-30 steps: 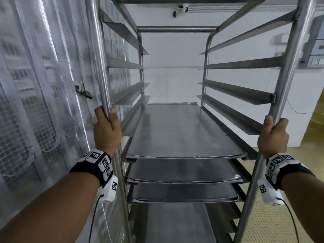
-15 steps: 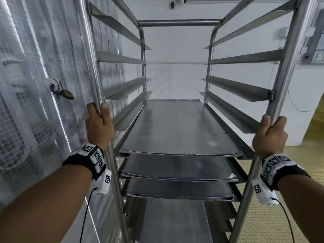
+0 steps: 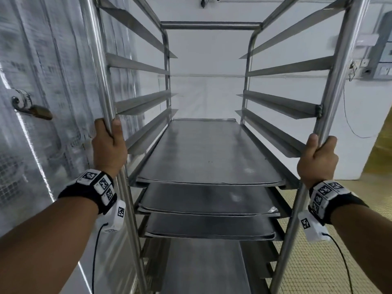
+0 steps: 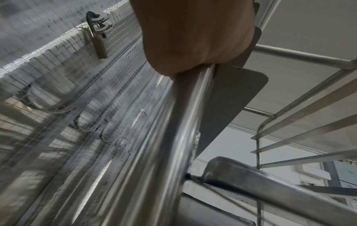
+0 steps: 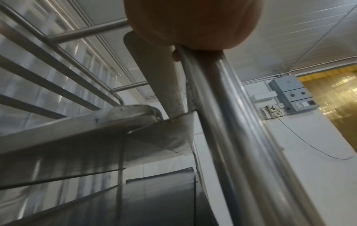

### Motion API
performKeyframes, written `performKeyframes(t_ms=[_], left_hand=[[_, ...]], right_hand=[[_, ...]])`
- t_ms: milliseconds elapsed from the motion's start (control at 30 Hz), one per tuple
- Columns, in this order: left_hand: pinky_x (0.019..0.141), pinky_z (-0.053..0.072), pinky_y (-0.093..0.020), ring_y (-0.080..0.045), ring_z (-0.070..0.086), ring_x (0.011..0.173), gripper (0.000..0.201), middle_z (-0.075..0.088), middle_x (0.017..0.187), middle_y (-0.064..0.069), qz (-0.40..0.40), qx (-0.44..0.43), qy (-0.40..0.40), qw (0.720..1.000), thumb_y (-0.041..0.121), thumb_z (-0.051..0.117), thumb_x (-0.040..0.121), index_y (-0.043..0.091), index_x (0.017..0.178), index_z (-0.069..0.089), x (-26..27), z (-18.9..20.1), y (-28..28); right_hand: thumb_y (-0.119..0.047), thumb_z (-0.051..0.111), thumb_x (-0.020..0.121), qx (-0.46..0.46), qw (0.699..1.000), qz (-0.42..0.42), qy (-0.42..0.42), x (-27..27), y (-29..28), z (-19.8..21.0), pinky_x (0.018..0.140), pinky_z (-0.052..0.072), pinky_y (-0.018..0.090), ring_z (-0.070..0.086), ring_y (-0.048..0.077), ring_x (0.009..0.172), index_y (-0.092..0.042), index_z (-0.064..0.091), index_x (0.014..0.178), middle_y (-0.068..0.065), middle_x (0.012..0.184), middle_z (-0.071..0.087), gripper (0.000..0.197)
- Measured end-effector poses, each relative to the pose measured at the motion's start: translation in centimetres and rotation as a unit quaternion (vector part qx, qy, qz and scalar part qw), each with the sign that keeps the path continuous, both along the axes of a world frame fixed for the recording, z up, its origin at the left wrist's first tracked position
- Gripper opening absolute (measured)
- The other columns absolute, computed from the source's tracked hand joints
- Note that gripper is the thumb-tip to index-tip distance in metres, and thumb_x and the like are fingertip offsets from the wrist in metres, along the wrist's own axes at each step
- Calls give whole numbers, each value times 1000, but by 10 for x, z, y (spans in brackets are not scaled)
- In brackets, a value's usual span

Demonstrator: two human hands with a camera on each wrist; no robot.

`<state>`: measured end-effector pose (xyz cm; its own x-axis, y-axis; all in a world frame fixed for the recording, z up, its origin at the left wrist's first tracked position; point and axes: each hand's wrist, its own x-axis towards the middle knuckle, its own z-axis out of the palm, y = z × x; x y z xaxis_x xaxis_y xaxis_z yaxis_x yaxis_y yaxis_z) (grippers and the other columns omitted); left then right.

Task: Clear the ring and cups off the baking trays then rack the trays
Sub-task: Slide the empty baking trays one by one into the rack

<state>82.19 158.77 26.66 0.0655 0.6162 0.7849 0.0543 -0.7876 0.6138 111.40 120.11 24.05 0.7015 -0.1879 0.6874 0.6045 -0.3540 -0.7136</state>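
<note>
A tall steel tray rack (image 3: 209, 25) fills the head view. Three bare baking trays sit on its runners, one above the other: top tray (image 3: 210, 153), middle tray (image 3: 203, 200), lowest tray (image 3: 207, 225). No ring or cups are in view. My left hand (image 3: 109, 143) grips the rack's left front post (image 3: 99, 60), fingers wrapped round it. My right hand (image 3: 318, 158) grips the right front post (image 3: 339, 66) the same way. In the wrist views each hand (image 4: 193, 35) (image 5: 193, 23) is curled round its post (image 4: 173, 137) (image 5: 231, 122).
A mesh wall covered with plastic sheet (image 3: 42, 102) runs close along the rack's left side, with a padlock (image 3: 36, 110) on it. A white wall (image 3: 212, 92) stands behind the rack. At right are a switch box (image 3: 381, 49), a hanging cable and yellow tiled floor (image 3: 318, 262).
The rack has rolled forward along the mesh wall, and the padlock has slid further left in view. Both hands keep the same grip on the posts.
</note>
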Motion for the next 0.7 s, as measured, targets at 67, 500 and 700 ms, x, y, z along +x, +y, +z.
performKeyframes(t_ms=[67, 500, 700], left_hand=[[49, 37, -29, -11, 50, 55, 39, 49, 65, 2, 8, 2, 10, 1000, 50, 36, 105, 11, 104, 42, 8, -1, -8], [49, 27, -24, 6, 54, 58, 21, 47, 64, 0, 30, 35, 4, 999, 37, 42, 107, 22, 93, 42, 39, 4, -18], [49, 36, -17, -1, 53, 55, 23, 49, 64, 3, 35, 48, -1, 998, 54, 37, 104, 39, 86, 33, 53, 2, -3]], right_hand=[[-48, 32, 105, -2, 1000, -4, 12, 12, 0, 2, 57, 36, 40, 51, 38, 62, -5, 37, 108, 14, 65, 46, 44], [-45, 34, 106, -6, 999, 33, -1, 62, 1, 3, 58, 37, 41, 50, 39, 62, -2, 38, 109, 18, 69, 50, 44], [-46, 34, 106, -10, 999, 48, -13, 77, 5, 1, 57, 33, 37, 47, 35, 58, -2, 38, 108, 12, 65, 47, 45]])
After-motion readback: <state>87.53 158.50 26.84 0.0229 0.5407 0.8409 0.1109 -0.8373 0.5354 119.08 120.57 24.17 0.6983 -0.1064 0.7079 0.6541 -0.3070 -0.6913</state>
